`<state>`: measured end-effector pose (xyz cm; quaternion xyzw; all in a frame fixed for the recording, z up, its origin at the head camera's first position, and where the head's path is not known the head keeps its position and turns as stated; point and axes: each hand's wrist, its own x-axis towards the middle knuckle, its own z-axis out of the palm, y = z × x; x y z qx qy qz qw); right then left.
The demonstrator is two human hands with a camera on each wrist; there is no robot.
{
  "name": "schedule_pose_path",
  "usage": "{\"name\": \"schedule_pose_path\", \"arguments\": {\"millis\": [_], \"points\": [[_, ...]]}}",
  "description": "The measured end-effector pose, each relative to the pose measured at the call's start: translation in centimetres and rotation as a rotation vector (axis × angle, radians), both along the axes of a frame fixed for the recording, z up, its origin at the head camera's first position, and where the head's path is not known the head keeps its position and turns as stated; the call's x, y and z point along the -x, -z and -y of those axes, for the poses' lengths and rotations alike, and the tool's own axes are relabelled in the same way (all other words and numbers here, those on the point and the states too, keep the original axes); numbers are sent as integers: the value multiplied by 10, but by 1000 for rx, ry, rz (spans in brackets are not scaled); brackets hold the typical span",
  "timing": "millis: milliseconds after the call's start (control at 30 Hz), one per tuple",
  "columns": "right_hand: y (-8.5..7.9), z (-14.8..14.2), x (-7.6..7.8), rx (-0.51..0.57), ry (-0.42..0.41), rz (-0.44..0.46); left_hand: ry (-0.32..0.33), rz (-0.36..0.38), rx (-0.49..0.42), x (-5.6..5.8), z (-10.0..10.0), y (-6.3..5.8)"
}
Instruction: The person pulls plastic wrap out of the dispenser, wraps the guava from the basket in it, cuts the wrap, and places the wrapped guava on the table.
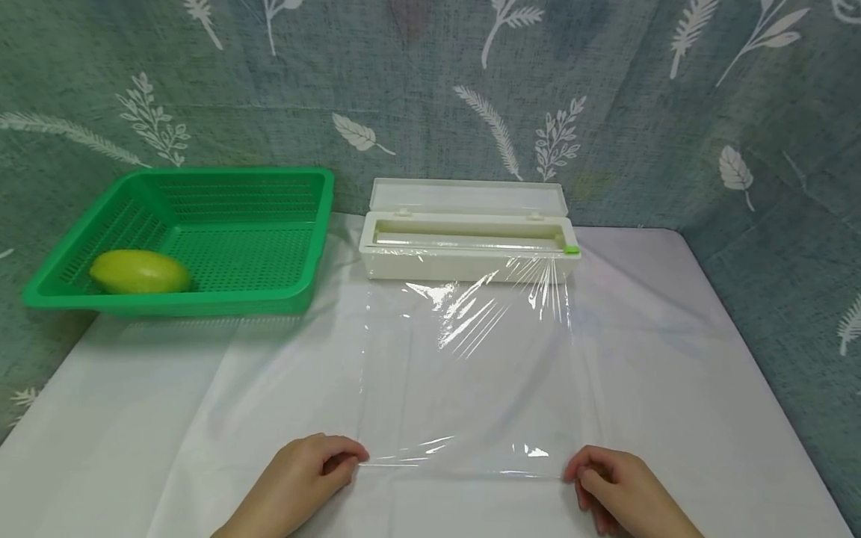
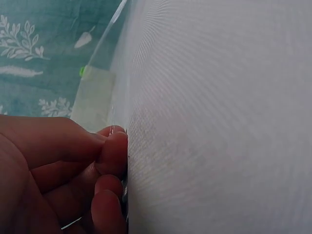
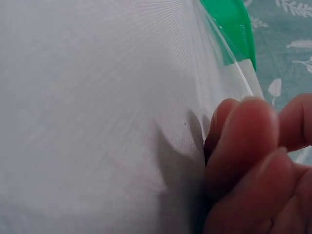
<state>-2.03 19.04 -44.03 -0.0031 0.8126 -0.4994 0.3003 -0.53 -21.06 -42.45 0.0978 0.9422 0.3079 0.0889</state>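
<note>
A sheet of clear cling film [image 1: 471, 396] stretches over the table from a white dispenser box [image 1: 471, 267], whose lid [image 1: 468, 197] stands raised at the back. My left hand [image 1: 303, 474] pinches the sheet's near left corner between thumb and forefinger. At the near right corner, my right hand [image 1: 622, 489] pinches the film the same way. Creases fan out from the box's right end, beside a green slider [image 1: 571, 249]. In the left wrist view, the fingers [image 2: 114, 151] grip the film's edge just above the white cloth; the right wrist view shows fingers [image 3: 248, 131] at the other corner.
A green plastic basket [image 1: 306, 299] stands at the back left with a yellow mango-like fruit [image 1: 140, 272] in it. White cloth [image 1: 673, 359] covers the table. Behind hangs a grey-green curtain [image 1: 417, 90] with white leaf prints.
</note>
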Motion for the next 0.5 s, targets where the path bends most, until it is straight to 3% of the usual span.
{"name": "schedule_pose_path", "arguments": {"millis": [500], "points": [[-2, 5, 3, -99, -23, -53, 46, 41, -30, 5, 2, -4]]}}
